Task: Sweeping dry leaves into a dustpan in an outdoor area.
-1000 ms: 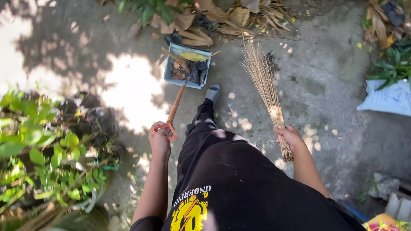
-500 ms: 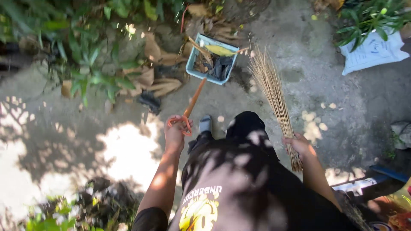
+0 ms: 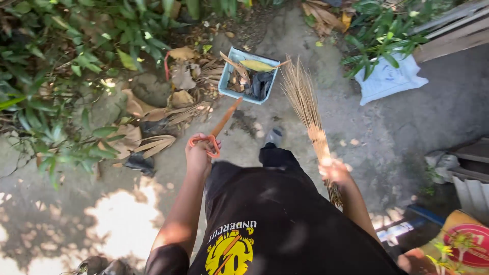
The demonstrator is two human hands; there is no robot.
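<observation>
While gripping orange dustpan handle (image 3: 219, 125) in left hand (image 3: 198, 155) and stick broom (image 3: 305, 109) in right hand (image 3: 333, 170): blue dustpan (image 3: 249, 76), upper centre, partly filled; dry leaves (image 3: 153, 114) at left unswept.

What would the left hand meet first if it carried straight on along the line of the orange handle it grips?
Probably the blue dustpan: the left hand points along the orange handle that runs up to it. Past it lie dry leaves, though depth is hard to judge.
</observation>
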